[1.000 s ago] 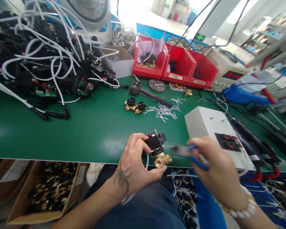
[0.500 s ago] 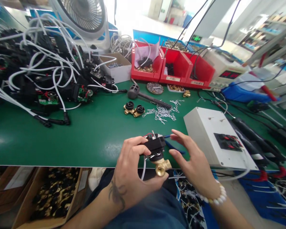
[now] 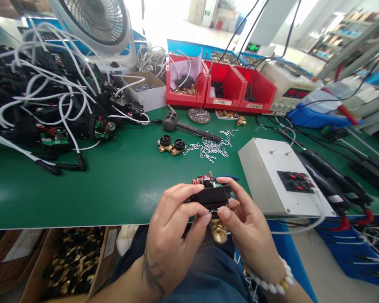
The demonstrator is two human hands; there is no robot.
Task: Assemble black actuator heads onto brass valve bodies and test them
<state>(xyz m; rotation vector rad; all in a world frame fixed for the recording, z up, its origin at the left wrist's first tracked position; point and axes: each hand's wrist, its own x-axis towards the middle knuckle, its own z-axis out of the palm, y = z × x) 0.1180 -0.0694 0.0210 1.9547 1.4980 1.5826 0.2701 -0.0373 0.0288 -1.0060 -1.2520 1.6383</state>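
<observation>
At the green bench's near edge, both hands, left (image 3: 173, 227) and right (image 3: 246, 227), clamp the black-topped brass valve (image 3: 212, 202) between them.

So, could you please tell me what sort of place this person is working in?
Most likely an assembly bench in an electronics or valve factory. A green work mat carries a heap of wired black units, red parts bins hold small fittings, and both hands grip a brass-bodied valve assembly.

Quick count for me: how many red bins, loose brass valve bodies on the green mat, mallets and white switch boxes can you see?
Red bins: 3
Loose brass valve bodies on the mat: 2
Mallet: 1
White switch box: 1
Total: 7
</observation>
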